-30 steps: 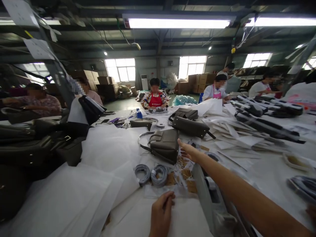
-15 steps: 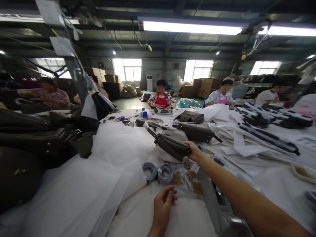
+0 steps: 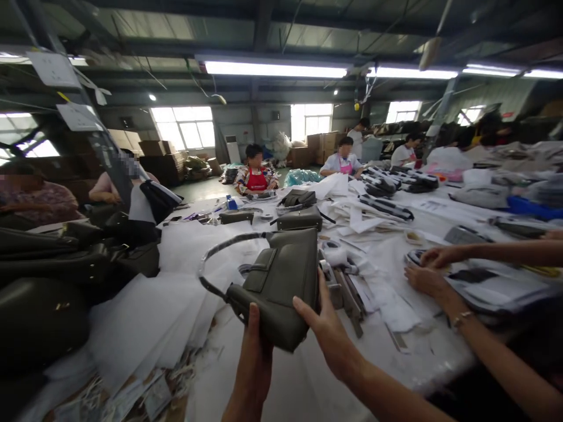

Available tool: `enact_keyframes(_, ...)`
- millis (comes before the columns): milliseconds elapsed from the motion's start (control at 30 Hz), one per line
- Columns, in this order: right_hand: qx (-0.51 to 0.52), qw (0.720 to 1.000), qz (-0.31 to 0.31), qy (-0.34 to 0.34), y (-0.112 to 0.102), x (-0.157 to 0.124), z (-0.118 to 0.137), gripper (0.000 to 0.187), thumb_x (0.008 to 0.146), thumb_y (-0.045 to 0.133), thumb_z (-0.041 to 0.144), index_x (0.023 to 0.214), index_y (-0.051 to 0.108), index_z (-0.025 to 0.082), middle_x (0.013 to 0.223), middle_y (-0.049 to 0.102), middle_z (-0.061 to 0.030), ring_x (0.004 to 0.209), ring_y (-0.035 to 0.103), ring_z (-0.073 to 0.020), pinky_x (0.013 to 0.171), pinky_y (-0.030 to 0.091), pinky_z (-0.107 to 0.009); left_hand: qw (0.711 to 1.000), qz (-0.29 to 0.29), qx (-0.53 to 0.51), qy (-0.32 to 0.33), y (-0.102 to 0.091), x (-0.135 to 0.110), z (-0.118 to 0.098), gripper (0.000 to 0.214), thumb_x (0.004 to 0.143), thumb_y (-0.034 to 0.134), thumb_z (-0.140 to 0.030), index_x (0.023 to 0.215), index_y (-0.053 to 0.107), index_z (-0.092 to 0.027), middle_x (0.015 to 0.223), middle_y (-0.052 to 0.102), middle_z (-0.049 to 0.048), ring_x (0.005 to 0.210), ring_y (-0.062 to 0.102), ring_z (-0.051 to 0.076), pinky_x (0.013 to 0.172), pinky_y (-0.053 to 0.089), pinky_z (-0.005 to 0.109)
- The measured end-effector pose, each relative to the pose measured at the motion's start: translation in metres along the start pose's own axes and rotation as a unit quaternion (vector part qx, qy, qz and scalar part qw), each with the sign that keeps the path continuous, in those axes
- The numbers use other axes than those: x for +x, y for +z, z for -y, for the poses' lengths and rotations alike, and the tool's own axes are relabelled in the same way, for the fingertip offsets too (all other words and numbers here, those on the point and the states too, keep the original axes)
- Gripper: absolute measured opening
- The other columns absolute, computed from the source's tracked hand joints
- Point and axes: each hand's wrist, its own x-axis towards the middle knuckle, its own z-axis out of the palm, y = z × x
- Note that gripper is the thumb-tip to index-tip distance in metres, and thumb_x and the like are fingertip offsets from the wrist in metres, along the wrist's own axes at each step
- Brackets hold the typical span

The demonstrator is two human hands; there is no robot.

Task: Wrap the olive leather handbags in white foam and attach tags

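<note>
A dark olive handbag (image 3: 281,275) is held up over the table between my two hands, tilted, with its front flap showing. Its strap, wrapped in pale film, loops out to the left. My left hand (image 3: 254,357) grips the bag's lower left edge, thumb on the near face. On the other side, my right hand (image 3: 329,328) holds the right edge, thumb across the near corner and fingers along the side. Parts of my left fingers are hidden behind the bag. White wrapping sheets (image 3: 145,316) lie to the left of it.
Dark bags (image 3: 48,305) are piled at the left. Another olive bag (image 3: 299,219) lies beyond the held one. At the right, a co-worker's hands (image 3: 428,272) handle something at the table. Several people sit across the table. A slanted metal post (image 3: 109,158) rises at the left.
The handbag has come nearer and turned, and my left hand, free before, now holds it too. The view has swung right, bringing a co-worker's arms into sight.
</note>
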Motion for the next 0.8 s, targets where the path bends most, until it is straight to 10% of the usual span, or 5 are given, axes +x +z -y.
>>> enact_keyframes(167,-0.007,0.991,0.112,0.070,-0.033,-0.086,-0.009,0.082,0.091,0.058,0.050,0.156,0.015,0.026,0.112,0.071,-0.0063,0.103,0.067,-0.0237,0.099,0.050,-0.042,0.987,-0.149,0.011,-0.057,-0.054,-0.046,-0.004,0.031,0.085,0.066,-0.027,0.114,0.066,-0.015,0.098,0.076,0.0080,0.074,0.073,0.020,0.057,0.060,0.028)
enact_keyframes(267,-0.165,0.986,-0.010,0.027,-0.069,-0.097,-0.024,0.066,0.088,0.058,0.053,0.145,0.041,0.024,0.076,0.068,-0.0003,0.083,0.068,-0.0235,0.097,0.049,-0.044,0.979,-0.179,0.024,-0.099,-0.082,-0.063,-0.007,0.018,0.083,0.065,-0.021,0.098,0.068,-0.012,0.072,0.073,0.0038,0.053,0.066,0.016,0.047,0.056,0.025)
enact_keyframes(467,-0.163,0.983,-0.076,0.033,-0.109,-0.092,-0.067,0.059,0.081,0.065,0.056,0.131,0.056,0.026,0.136,0.056,-0.0112,0.123,0.057,-0.0302,0.101,0.049,-0.045,0.970,-0.139,0.175,-0.093,-0.112,-0.078,0.016,0.029,0.088,0.059,-0.038,0.102,0.069,-0.015,0.088,0.075,0.0085,0.084,0.073,0.025,0.078,0.061,0.039)
enact_keyframes(667,-0.101,0.990,-0.039,0.090,-0.108,-0.113,-0.118,0.066,0.078,0.070,0.048,0.137,0.051,0.025,0.141,0.055,-0.0114,0.124,0.057,-0.0308,0.105,0.045,-0.050,0.876,-0.199,0.439,-0.001,-0.136,-0.080,0.019,0.052,0.089,0.053,-0.045,0.134,0.054,-0.018,0.142,0.054,0.0135,0.141,0.038,0.032,0.118,0.027,0.049)
enact_keyframes(800,-0.129,0.985,-0.098,0.052,-0.105,-0.127,-0.122,0.055,0.081,0.068,0.044,0.130,0.056,0.023,0.131,0.061,-0.0104,0.122,0.057,-0.0291,0.106,0.044,-0.050,0.716,-0.183,0.641,0.206,-0.122,-0.090,0.006,0.069,0.087,0.058,-0.041,0.149,0.035,-0.023,0.156,0.036,0.0124,0.145,0.029,0.034,0.120,0.018,0.053)
